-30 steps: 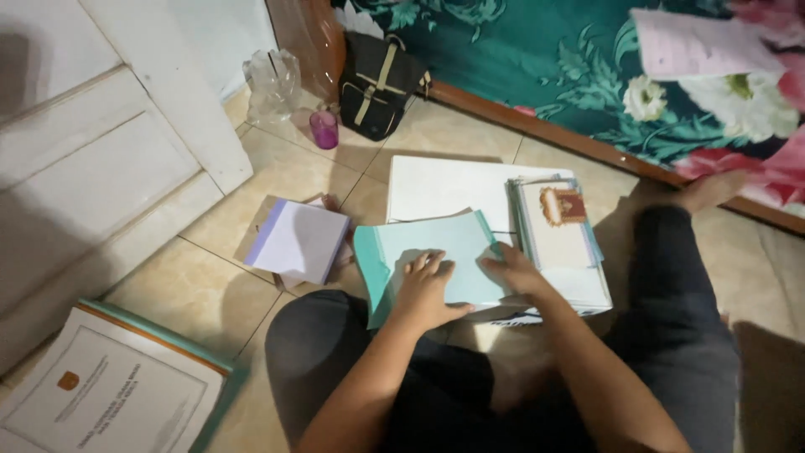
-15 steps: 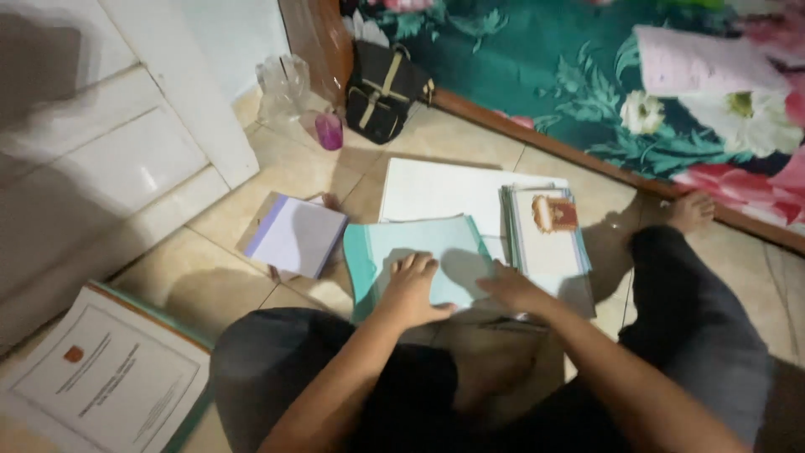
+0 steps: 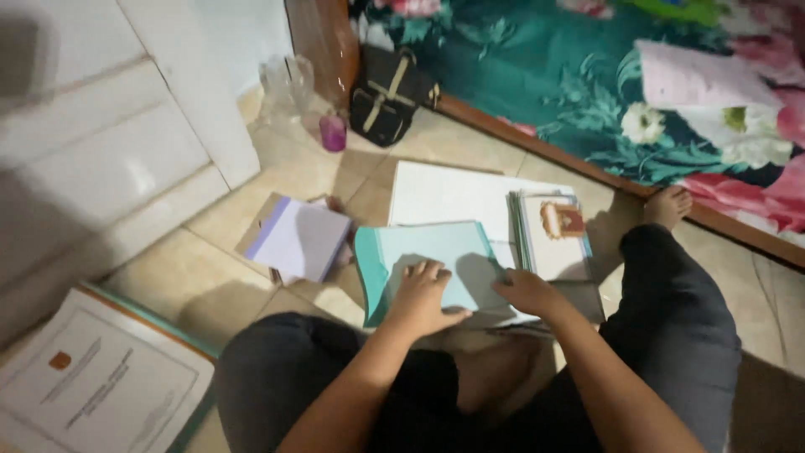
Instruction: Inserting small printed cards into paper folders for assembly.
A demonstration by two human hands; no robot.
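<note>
Both hands have shifted little since the earlier frames: the left hand [image 3: 423, 295] still lies flat on the teal folder [image 3: 423, 264], while the right hand [image 3: 527, 291] has slid to the folder's right edge.

That folder is pale teal, thin and rectangular, with a darker fold along its left side. It lies on the tiled floor [image 3: 193, 281] in front of the seated person's crossed legs, atop a stack of papers [image 3: 453, 195] and beside a white booklet [image 3: 558, 235] with a brown emblem.

No container shows its contents clearly; a black bag [image 3: 387, 99] stands closed by the wall, a clear plastic bag [image 3: 285, 84] sits near a small pink cup [image 3: 333, 132].

The left hand is open, fingers spread, palm pressing the folder's cover. The right hand rests at the folder's right edge with fingers curled; whether it pinches the cover I cannot tell.
</note>
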